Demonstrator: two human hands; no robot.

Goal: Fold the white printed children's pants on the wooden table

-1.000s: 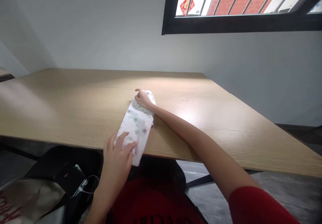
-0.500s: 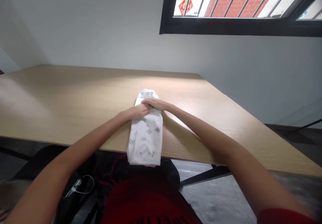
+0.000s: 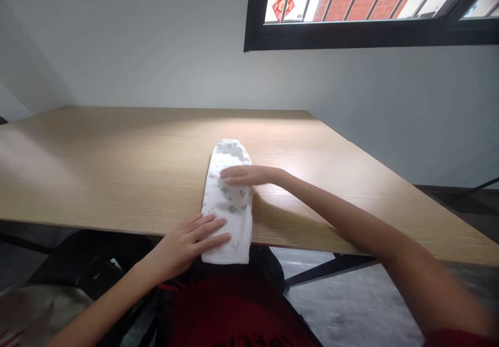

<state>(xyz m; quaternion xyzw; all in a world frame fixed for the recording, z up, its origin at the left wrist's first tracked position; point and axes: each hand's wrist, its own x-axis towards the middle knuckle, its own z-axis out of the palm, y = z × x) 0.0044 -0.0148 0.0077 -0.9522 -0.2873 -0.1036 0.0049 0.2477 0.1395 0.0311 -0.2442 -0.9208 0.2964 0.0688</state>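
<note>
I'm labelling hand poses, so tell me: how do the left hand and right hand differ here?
The left hand is at the near end of the printed white cloth; the right hand is farther up it.
The left hand's fingers are spread; the right hand's look closer together.
The left hand looks fairly sharp, the right hand blurred.
Both have extended fingers.

A white printed cloth (image 3: 237, 219) lay on the table (image 3: 117, 170), its near end jutting past the edge. The left hand (image 3: 197, 237) rested on the cloth's near part, fingers spread. The right hand (image 3: 247, 175), blurred, was over its middle, fingers extended; whether it touched was unclear. Behind rose a pale wall (image 3: 156, 45) with a barred window (image 3: 351, 34), a red diamond (image 3: 283, 7) showing through. A bag (image 3: 42, 308) lay at lower left.
</note>
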